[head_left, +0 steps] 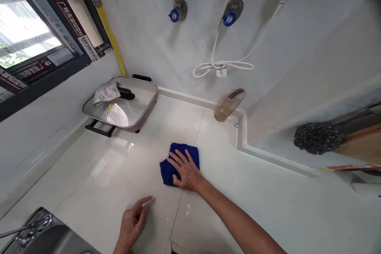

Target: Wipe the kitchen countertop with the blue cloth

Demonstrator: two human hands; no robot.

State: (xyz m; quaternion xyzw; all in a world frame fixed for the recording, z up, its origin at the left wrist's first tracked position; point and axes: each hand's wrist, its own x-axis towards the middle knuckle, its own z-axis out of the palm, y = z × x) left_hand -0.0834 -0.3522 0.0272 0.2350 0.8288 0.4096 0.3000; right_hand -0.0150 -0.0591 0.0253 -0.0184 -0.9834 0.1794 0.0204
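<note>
R grip (186, 170) open, palm flat on blue cloth (192, 155), cloth right under it, not gripped, mid white surface (89, 174). L grip (132, 222) half-curled, empty, nearer, left of cloth. Glass-lidded pan (149, 91) far left, mesh scrubber (106, 93) on lid.

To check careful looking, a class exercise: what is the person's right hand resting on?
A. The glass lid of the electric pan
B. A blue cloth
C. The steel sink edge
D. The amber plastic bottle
B. The right hand lies with fingers spread on top of the blue cloth, pressing it against the counter.
</note>
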